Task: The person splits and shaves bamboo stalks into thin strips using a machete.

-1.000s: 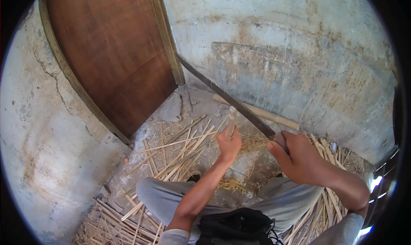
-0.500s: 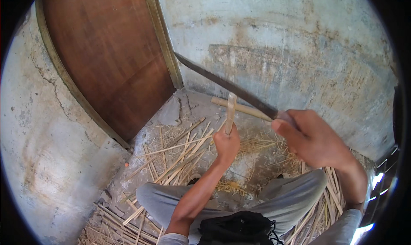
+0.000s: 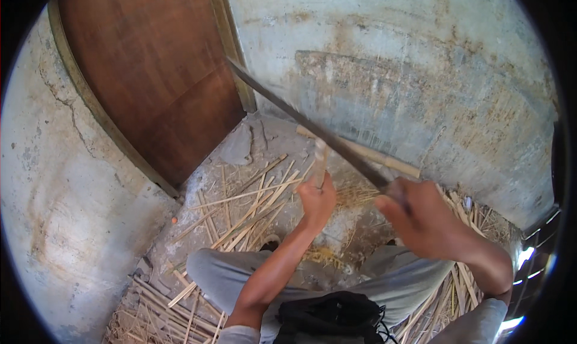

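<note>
My left hand [image 3: 317, 204] is closed round the lower part of a short split bamboo piece [image 3: 319, 168] and holds it nearly upright over the floor. In my right hand [image 3: 428, 221] is the handle of a long dark machete [image 3: 282, 105]. Its blade slants up to the left and crosses close to the upper end of the bamboo piece, slightly blurred. Whether blade and bamboo touch, I cannot tell. Behind the blade, a round bamboo pole [image 3: 393, 162] lies along the foot of the wall, partly hidden.
Several split bamboo strips [image 3: 252, 207] lie scattered left of my hands, with more bamboo [image 3: 463, 284] by my right knee. A brown door [image 3: 150, 73] stands at the far left. A stained wall [image 3: 409, 85] rises ahead. A black bag [image 3: 330, 320] rests at my lap.
My right hand has come down a little with the machete, and the blade has dropped toward the bamboo piece's top. My left hand keeps its grip, and the view has shifted slightly.
</note>
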`<state>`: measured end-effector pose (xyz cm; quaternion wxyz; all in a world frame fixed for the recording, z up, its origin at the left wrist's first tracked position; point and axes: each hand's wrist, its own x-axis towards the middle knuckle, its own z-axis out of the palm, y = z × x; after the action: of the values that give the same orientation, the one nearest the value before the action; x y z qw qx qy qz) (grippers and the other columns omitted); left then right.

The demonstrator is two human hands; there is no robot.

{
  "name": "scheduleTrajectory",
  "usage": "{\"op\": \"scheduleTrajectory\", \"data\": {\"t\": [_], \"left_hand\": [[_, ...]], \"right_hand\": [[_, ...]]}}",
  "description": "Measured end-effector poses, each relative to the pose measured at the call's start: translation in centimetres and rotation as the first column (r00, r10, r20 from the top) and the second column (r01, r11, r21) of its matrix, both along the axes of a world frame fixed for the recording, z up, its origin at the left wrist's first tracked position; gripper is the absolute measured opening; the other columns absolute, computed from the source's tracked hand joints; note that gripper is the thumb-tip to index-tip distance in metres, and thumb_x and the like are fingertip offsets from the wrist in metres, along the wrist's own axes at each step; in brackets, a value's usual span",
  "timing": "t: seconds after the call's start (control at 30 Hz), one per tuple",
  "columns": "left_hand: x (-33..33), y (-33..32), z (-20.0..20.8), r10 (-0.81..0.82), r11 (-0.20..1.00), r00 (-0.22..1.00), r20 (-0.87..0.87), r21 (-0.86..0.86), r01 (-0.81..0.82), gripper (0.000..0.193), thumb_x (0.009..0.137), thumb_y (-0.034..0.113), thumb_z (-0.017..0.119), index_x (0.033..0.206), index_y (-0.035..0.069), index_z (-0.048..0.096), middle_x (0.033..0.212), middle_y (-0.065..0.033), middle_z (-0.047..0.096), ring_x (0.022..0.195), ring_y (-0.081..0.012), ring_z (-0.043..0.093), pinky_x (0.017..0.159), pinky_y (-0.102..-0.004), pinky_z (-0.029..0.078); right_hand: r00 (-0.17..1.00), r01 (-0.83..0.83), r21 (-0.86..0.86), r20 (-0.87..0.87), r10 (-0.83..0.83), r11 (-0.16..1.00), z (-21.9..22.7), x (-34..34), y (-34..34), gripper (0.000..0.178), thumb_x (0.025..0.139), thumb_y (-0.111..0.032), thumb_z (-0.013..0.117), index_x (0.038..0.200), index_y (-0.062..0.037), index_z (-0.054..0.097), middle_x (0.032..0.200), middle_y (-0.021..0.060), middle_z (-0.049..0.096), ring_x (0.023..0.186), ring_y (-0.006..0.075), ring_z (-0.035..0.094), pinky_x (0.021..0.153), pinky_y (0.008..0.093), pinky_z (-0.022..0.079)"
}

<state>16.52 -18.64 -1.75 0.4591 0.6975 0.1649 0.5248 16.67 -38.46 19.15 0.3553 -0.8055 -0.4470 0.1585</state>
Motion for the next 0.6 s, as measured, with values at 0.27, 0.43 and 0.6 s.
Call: {"op": "scheduleTrajectory", "data": {"t": [0.27,0.43,0.6], "left_hand": [[-0.5,0.3,-0.5,-0.048,0.987,0.999,0.014,-0.151,0.05,0.03,0.091,0.008,0.054,0.063,-0.002,0.048,0.048,-0.0061,0.039,0.047,-0.01,0.037,0.044,-0.0354,0.03],[0.4,0.8,-0.6,-0.029,0.997,0.999,0.041,-0.073,0.032,0.042,0.096,0.015,0.054,0.058,0.001,0.045,0.047,-0.0005,0.04,0.047,-0.007,0.037,0.044,-0.0342,0.028],[-3.6,1.6,0.8,-0.229,0.971,0.936,-0.266,-0.126,0.202,0.031,0.086,0.026,0.071,0.095,-0.001,0.057,0.087,-0.0099,0.058,0.081,-0.0165,0.055,0.065,-0.0343,0.045]], "right_hand": [[0.998,-0.022,-0.012,0.055,0.023,1.0,1.0,0.8,0.7,0.038,0.097,-0.025,0.054,0.072,0.0027,0.05,0.058,0.0224,0.045,0.053,0.0379,0.039,0.054,0.0454,0.035],[0.999,-0.027,0.035,0.028,0.026,0.999,-1.3,0.8,1.6,0.04,0.098,-0.029,0.053,0.072,0.0019,0.049,0.059,0.0195,0.043,0.053,0.036,0.038,0.054,0.043,0.035],[0.999,-0.015,0.05,0.033,0.013,0.999,-1.2,0.9,1.7,0.043,0.097,-0.033,0.055,0.074,0.0026,0.052,0.056,0.0158,0.043,0.05,0.0243,0.042,0.051,0.0404,0.035]]}}
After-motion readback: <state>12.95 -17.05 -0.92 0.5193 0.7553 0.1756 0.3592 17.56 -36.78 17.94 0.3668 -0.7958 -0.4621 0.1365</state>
